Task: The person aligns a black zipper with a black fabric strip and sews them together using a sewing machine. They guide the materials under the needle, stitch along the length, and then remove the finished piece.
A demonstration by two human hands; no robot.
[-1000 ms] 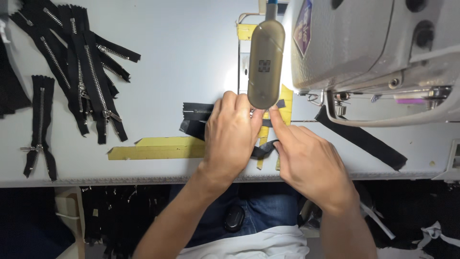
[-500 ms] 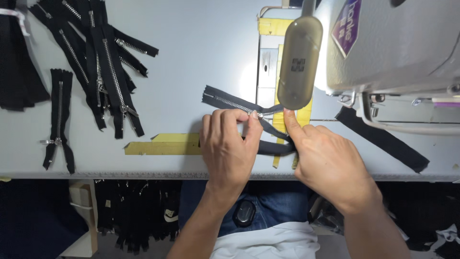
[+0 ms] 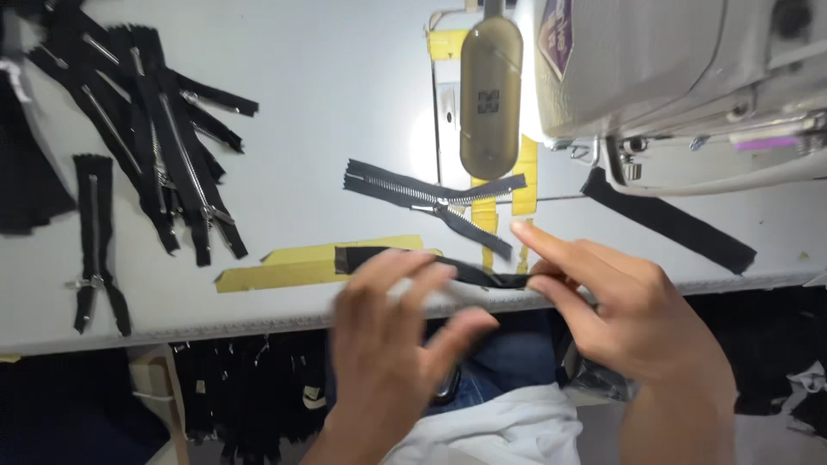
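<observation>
1. Both hands have drawn back toward the table edge since the earlier frame, uncovering an open zipper (image 3: 439, 200) lying splayed below the sewing machine (image 3: 672, 77).
2. Right hand (image 3: 620, 310) pinches one end of a black strip (image 3: 431, 263) between thumb and fingers; the strip lies along the yellow tape (image 3: 293, 265).
3. Left hand (image 3: 392, 336) is blurred, fingers spread and loose, gripping nothing, over the strip's middle.
4. Step in hand, I judge: laying the strip straight. Next calls for pressing it flat along the tape.
</observation>
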